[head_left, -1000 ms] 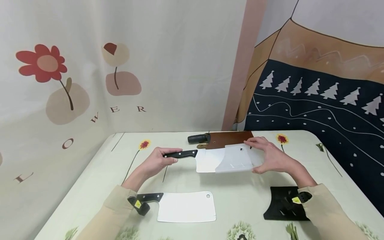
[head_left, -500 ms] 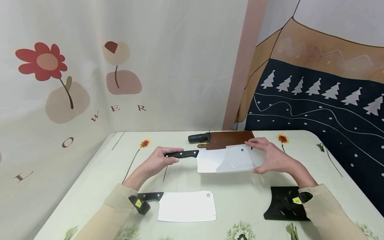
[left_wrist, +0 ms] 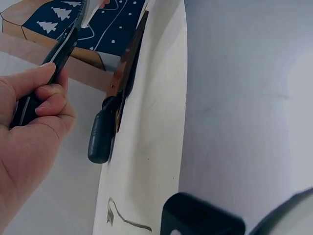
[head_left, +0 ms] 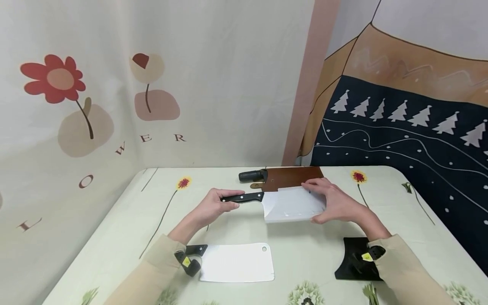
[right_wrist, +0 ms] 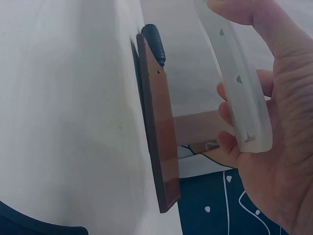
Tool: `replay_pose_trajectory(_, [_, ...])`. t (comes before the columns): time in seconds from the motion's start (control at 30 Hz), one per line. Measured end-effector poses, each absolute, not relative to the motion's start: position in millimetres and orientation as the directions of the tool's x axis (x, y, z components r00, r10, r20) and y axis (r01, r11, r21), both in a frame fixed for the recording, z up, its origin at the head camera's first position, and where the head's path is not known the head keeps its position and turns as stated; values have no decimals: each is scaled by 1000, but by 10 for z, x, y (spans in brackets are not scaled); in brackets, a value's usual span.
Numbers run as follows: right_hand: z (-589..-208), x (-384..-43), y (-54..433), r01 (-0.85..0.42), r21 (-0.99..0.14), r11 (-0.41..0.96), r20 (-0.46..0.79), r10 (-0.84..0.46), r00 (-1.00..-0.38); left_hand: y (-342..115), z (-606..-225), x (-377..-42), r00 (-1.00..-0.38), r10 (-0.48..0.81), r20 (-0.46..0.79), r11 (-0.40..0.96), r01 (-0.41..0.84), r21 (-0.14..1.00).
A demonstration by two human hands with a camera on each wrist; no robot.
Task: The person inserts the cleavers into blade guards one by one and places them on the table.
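My left hand (head_left: 213, 207) grips the black riveted handle of a cleaver (head_left: 248, 197) held above the table. A translucent white blade guard (head_left: 295, 205) covers nearly all of its blade, with a narrow strip of metal bare beside the handle. My right hand (head_left: 339, 204) holds the guard's far end, thumb on the lower edge and fingers at the upper edge. In the right wrist view, the guard (right_wrist: 244, 93) shows small slots along its edge. The left wrist view has the thumb and curled fingers around the handle (left_wrist: 61, 54).
A second cleaver (head_left: 237, 263) lies bare in front, its handle partly behind my left wrist. A black blade cover (head_left: 352, 254) lies under my right wrist. Behind the held cleaver lies a brown leather sheath (head_left: 291, 177) with a black-handled knife (head_left: 251, 176) in it.
The guard now covers much more of the blade than before. My left hand has moved right with the cleaver, and my right hand has shifted slightly left with the guard.
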State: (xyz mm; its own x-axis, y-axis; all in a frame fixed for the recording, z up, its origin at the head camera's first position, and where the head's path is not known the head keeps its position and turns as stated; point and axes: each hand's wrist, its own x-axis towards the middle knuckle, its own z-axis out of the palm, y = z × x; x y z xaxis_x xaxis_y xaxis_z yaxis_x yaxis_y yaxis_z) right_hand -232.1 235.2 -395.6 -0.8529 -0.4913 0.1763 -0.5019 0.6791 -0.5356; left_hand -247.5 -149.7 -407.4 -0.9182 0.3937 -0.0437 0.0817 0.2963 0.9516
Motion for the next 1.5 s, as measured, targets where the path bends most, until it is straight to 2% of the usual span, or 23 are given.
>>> replay_pose_trajectory(0.47, [-3984, -2276, 2390, -482, -548, 683, 160, -480, -862, -1344, -4066, -2431, -919, 393, -42, 310, 89, 947])
replay_pose_trajectory(1.07, [-4146, -2230, 2483, -458, -520, 721, 94, -484, -870, -1377, -4166, -2502, -884, 451, -120, 358, 57, 932])
replay_pose_trajectory(1.5, [-4244, -2269, 2582, -418, -516, 747, 21, -477, -878, -1562, -4282, -2510, -867, 458, -196, 320, -45, 946])
